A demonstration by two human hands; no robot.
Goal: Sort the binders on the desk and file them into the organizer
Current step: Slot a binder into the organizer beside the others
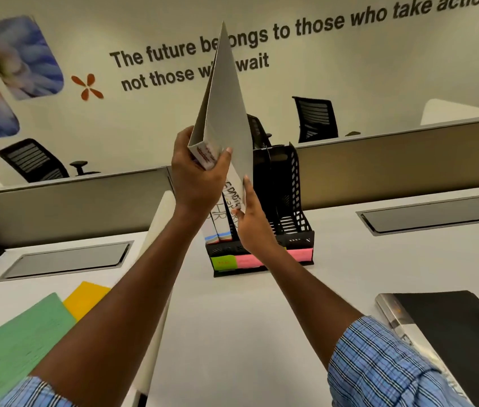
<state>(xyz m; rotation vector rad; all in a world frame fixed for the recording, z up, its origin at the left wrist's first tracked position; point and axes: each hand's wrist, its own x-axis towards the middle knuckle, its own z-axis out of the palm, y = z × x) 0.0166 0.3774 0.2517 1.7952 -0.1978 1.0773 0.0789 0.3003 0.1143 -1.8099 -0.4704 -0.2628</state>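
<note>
- The person's left grip [197, 177] is sitting high, on a bare forearm that is stretching up and forward. It is clasping the lower end of the spine of a grey cardboard binder [223, 113], with the thumb on 1 side and the fingers on the other.
- The right grip [254, 227] is sitting just below it. Its fingers [245, 183] are lying straight up along the binder's lower cover edge and touching it. I cannot tell whether they are pinching the cover or only resting against it.
- Both forearms are coming out of blue checked sleeves [385, 365].
- The grey cardboard binder is hanging tilted in the air, its far corner pointing up at the wall. It is above the left end of a black perforated plastic organizer [291, 201], which is standing on the white table [247, 333].
- 2 white-spined binders [217, 227] with pastel bands at the foot are standing upright at the organizer's left end. A lettered white strip [232, 192] is showing beside the right grip, and I cannot tell which binder it belongs to.
- 3 paper notes are sticking to the organizer's front: 1 green note [223, 262] and 2 pink notes [300, 255].
- 1 green card folder [11, 348] is lying flat at the near left, overlapping 1 yellow card folder [85, 298].
- 1 black binder [452, 333] with a glossy spine is lying flat at the near right.
- 2 grey recessed hatches [64, 261] are sitting flush in the table, 1 on each side of the organizer.
- 3 black mesh-backed chairs [316, 118] are standing beyond the partition.
</note>
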